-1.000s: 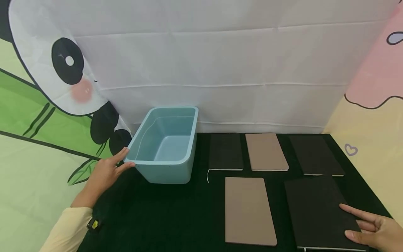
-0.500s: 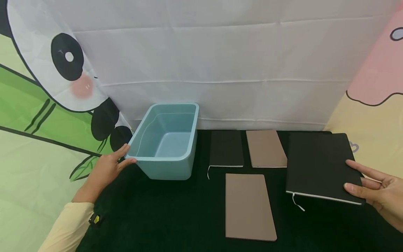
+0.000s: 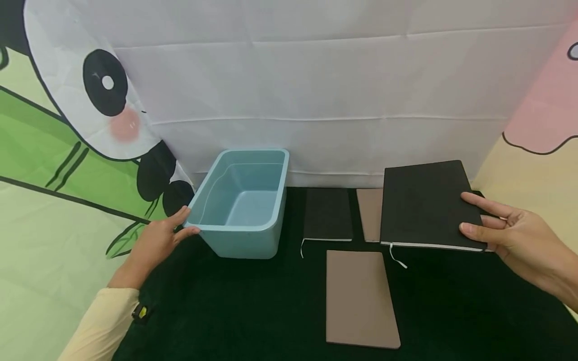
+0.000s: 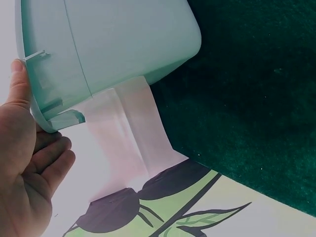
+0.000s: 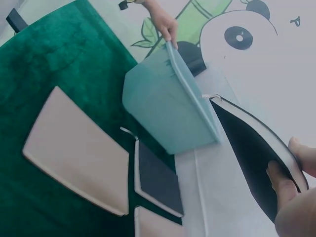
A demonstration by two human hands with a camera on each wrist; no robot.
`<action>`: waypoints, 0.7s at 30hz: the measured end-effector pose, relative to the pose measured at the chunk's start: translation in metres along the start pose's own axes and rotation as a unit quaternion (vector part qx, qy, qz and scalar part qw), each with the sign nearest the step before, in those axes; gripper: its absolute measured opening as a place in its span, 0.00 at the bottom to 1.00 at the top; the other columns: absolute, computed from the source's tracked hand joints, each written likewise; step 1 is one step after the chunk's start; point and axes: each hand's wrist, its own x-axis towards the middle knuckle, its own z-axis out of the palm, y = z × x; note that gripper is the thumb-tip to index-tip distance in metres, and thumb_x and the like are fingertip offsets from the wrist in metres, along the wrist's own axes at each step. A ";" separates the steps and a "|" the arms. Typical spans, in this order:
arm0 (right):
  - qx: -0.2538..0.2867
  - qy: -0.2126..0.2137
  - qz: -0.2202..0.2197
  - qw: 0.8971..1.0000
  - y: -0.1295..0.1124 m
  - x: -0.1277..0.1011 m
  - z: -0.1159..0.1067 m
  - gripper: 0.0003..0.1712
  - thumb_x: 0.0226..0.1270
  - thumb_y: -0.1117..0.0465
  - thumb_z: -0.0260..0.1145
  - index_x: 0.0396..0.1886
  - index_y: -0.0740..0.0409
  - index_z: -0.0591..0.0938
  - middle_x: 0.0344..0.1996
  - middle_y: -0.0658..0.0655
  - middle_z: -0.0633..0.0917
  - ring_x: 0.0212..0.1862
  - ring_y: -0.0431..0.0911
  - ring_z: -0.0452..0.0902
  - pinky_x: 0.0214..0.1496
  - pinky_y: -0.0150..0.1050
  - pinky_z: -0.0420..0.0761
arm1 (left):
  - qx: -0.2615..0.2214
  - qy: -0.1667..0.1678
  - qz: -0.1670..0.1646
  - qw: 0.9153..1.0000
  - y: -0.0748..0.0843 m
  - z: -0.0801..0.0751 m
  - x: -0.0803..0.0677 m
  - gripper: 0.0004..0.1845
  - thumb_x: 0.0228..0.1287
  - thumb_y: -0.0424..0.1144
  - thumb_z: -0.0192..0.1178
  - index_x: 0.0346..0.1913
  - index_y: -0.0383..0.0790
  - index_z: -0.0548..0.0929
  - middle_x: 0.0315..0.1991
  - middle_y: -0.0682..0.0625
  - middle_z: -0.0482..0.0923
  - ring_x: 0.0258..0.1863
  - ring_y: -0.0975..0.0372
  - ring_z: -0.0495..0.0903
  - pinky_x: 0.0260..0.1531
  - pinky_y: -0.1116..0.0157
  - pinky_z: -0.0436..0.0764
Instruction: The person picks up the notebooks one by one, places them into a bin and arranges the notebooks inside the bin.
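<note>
Right hand [image 3: 510,235] grips the large black notebook [image 3: 426,203] by its right edge, thumb on the cover and fingers under it, holding it lifted off the counter [image 3: 253,306] and tilted, with its white ribbon marker [image 3: 397,256] dangling from the near edge. It hangs above the back row, hiding part of a tan notebook [image 3: 370,213] there. Left hand [image 3: 160,240] rests against the near left corner of the light blue plastic bin [image 3: 244,200], thumb on the rim, the other fingers loosely bent beneath the lip, as the wrist view shows. That bin stands at the back left of the dark green counter, against the white cloth backdrop. Just right of the bin lies a small black notebook [image 3: 327,213], and nearer to me a larger tan notebook [image 3: 358,296] lies flat.
</note>
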 end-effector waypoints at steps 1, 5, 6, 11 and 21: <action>0.022 -0.006 -0.001 1.000 -0.003 0.004 0.001 0.43 0.76 0.68 0.63 0.82 0.39 0.58 0.58 0.38 0.79 0.37 0.32 0.66 0.30 0.36 0.60 | -0.001 -0.002 -0.001 1.000 0.001 0.000 0.000 0.37 0.66 0.47 0.68 0.72 0.30 0.71 0.68 0.31 0.71 0.38 0.41 0.88 0.42 0.41 0.84; 0.052 -0.028 -0.007 0.998 -0.017 0.022 0.010 0.43 0.74 0.70 0.64 0.82 0.41 0.59 0.78 0.44 0.62 0.41 0.30 0.72 0.32 0.29 0.68 | -0.005 -0.006 -0.006 1.000 0.002 -0.002 0.000 0.37 0.67 0.48 0.67 0.72 0.31 0.71 0.68 0.31 0.71 0.35 0.44 0.89 0.42 0.42 0.84; 0.055 -0.035 -0.009 0.998 -0.021 0.026 0.013 0.43 0.74 0.70 0.63 0.82 0.41 0.58 0.83 0.43 0.47 0.51 0.30 0.72 0.34 0.28 0.71 | -0.005 -0.005 -0.006 1.000 0.002 -0.002 0.000 0.37 0.67 0.48 0.67 0.72 0.31 0.71 0.68 0.31 0.71 0.34 0.45 0.89 0.41 0.42 0.85; 0.065 -0.034 -0.010 0.997 -0.043 0.046 0.035 0.44 0.73 0.68 0.67 0.82 0.41 0.61 0.84 0.46 0.39 0.62 0.41 0.62 0.33 0.28 0.67 | -0.005 0.001 -0.001 1.000 0.002 -0.002 0.001 0.36 0.66 0.44 0.69 0.71 0.29 0.71 0.67 0.30 0.71 0.28 0.51 0.87 0.39 0.43 0.85; 0.083 -0.022 -0.011 0.996 -0.067 0.086 0.092 0.46 0.66 0.65 0.73 0.80 0.42 0.65 0.84 0.52 0.42 0.63 0.42 0.62 0.36 0.28 0.69 | -0.024 -0.036 -0.037 0.998 0.001 -0.006 0.003 0.37 0.69 0.50 0.66 0.73 0.32 0.70 0.70 0.32 0.68 0.22 0.60 0.78 0.38 0.45 0.86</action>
